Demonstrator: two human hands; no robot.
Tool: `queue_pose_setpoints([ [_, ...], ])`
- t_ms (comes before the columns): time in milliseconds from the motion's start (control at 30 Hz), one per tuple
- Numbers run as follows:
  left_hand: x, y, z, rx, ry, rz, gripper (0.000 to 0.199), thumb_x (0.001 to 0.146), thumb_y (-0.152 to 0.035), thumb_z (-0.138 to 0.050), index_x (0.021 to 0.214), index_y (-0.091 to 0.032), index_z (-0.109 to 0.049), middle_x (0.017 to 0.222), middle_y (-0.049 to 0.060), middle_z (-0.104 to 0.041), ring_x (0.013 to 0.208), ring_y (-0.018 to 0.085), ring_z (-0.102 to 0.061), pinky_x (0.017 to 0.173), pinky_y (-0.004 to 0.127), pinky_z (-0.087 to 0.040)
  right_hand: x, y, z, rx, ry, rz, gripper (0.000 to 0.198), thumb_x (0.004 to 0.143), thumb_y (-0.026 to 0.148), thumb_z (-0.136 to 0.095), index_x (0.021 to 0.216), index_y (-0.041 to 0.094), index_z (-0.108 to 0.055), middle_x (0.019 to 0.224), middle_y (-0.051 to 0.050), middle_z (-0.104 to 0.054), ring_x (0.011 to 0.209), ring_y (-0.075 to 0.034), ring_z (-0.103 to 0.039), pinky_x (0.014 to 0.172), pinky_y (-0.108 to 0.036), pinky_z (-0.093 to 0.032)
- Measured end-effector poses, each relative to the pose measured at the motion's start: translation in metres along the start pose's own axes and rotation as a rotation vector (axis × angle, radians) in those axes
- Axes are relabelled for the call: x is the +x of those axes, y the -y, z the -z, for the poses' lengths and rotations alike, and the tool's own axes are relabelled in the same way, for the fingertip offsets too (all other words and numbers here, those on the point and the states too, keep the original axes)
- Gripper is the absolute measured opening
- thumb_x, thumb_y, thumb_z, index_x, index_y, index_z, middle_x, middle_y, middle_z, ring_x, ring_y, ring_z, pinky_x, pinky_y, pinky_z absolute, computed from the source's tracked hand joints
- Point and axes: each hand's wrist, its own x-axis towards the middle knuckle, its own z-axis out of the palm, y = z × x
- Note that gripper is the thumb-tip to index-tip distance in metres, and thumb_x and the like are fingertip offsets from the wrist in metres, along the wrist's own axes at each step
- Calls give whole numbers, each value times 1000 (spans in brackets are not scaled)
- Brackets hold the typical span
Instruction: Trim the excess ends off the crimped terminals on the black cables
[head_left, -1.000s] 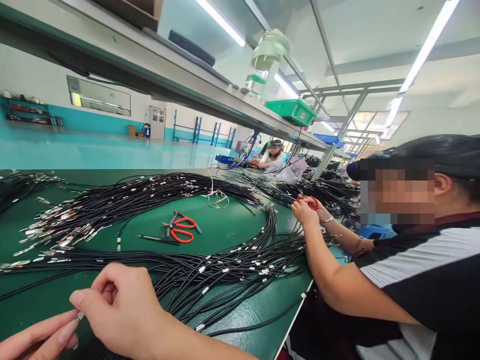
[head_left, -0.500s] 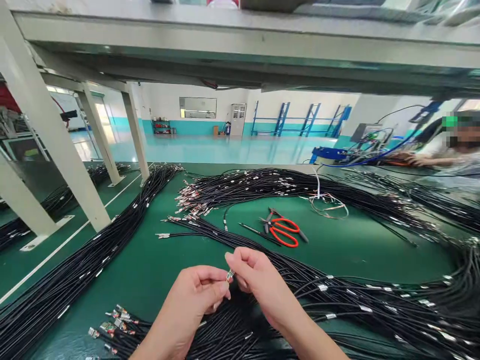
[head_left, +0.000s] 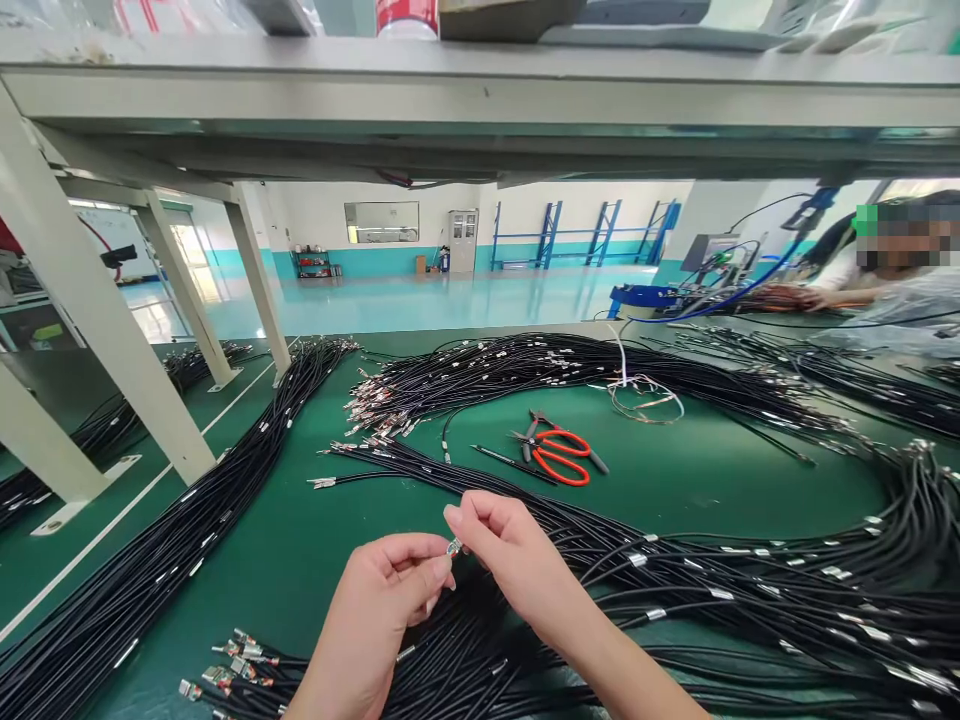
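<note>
Between my left hand [head_left: 379, 600] and right hand [head_left: 517, 560] I pinch a small silvery connector [head_left: 454, 547], tinged green, tilted toward about one o'clock, near six o'clock in my view, its ends hidden.

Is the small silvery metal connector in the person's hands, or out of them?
In: the small silvery metal connector sits between the fingertips of the left hand and the right hand.

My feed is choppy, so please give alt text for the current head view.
The left hand and right hand hold a small metallic connector between them, above black cables on a green table. Further back lie red-handled scissors and a slim black tool.
</note>
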Motion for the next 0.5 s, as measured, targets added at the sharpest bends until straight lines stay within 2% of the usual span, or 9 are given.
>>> queue_pose_setpoints([
  [100,0,2,-1,56,-82,-69,27,63,-29,-68,87,-15,-67,59,0,-56,51,7,-39,46,19,-29,0,0,0,5,-5,12,39,77,42,-50,51,18,-35,51,7,-25,49,-8,-21,47,-22,-20],
  [267,0,1,-5,202,-170,-201,21,61,-31,-69,75,-15,-70,59,1,-56,52,9,-43,48,20,-36,0,1,0,0,-15,43,37,79,40,-47,52,18,-34,52,7,-27,50,-8,-23,48,-22,-21],
  [500,-1,3,-5,242,-252,-151,24,58,-34,-70,71,-14,-68,55,1,-60,51,11,-48,48,19,-41,0,-1,1,-17,-1,78,36,82,37,-44,54,18,-33,54,6,-27,52,-8,-23,49,-22,-22],
])
